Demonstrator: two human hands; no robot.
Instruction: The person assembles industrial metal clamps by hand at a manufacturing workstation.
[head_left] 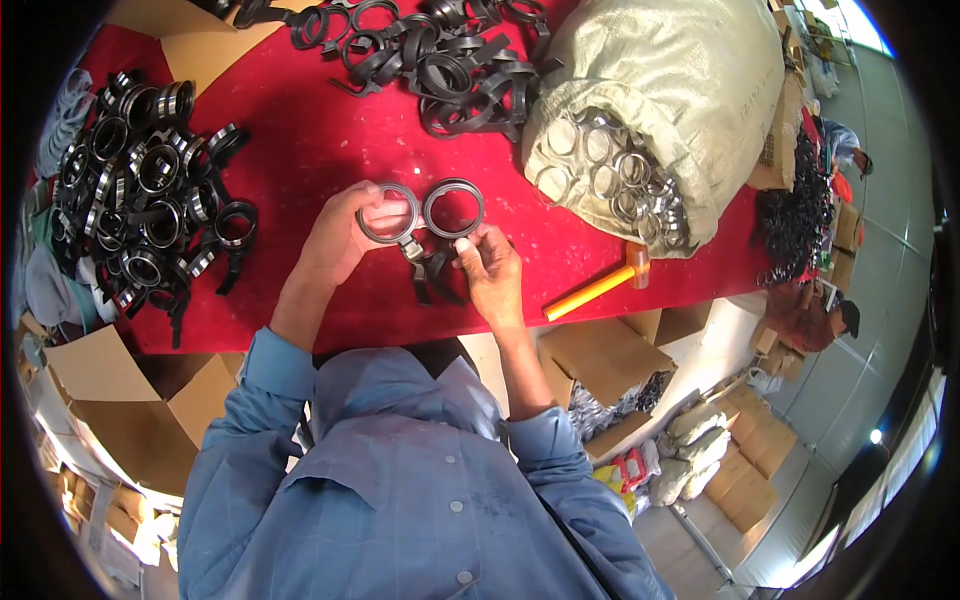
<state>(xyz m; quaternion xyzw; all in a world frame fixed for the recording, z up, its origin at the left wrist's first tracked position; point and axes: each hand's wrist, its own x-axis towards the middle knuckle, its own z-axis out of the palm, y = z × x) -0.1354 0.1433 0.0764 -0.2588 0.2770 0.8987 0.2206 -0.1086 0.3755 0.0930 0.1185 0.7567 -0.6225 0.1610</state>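
Over the red cloth, close in front of me, two ring parts are held side by side. My left hand (338,238) is closed on the left ring (411,250), whose metal-looking neck leads to a dark tab; its fingers show through the opening. My right hand (491,276) pinches the black ring (478,222) at its lower edge, thumb and fingers together. A dark tab (442,283) hangs between the hands; which ring it belongs to I cannot tell. To the right of my right hand lies a mallet (590,293) with a yellow handle and a brownish head.
The red-covered table (285,150) carries a heap of silvery-black rings (158,168) at left and black ring parts (445,75) at the far side. A big pale sack (670,75) lies right, its mouth showing metal rings (630,170). Open cardboard boxes (108,425) stand below the near edge.
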